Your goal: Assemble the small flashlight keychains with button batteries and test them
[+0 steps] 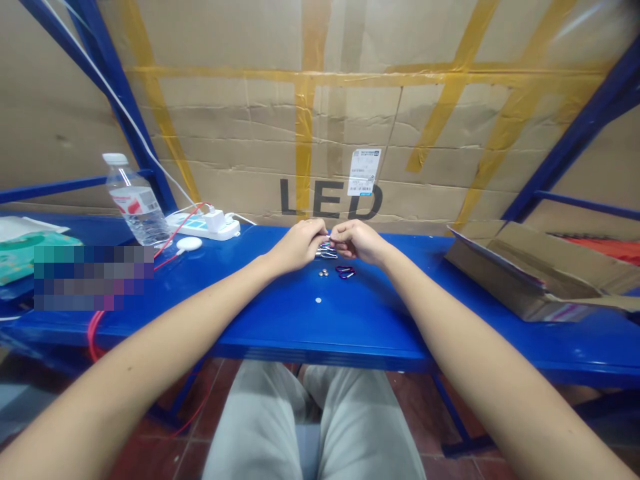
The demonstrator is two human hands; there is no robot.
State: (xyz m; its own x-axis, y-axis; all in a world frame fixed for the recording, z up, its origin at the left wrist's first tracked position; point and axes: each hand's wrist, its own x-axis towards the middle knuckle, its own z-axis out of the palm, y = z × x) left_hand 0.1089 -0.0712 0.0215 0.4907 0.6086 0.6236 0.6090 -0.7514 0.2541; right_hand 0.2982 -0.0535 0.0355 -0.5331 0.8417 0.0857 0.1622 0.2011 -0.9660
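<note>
Above the far middle of the blue table (280,327), my left hand (301,244) and my right hand (356,240) meet at the fingertips. Both are closed in a pinch around something too small to make out. Just beneath them lie several shiny metal pieces (328,253), partly covered by the fingers. Nearer to me are a few small round metallic pieces (323,273), and beside them purple carabiner-like clips (345,272). A small whitish disc (319,300) lies flat closer to the table's front edge.
An open cardboard box (520,280) stands at the right. To the left are a tilted water bottle (137,207), a white power strip (220,229), a round white charger (189,244) and a red cable (95,327). A large taped carton (240,147) walls off the back.
</note>
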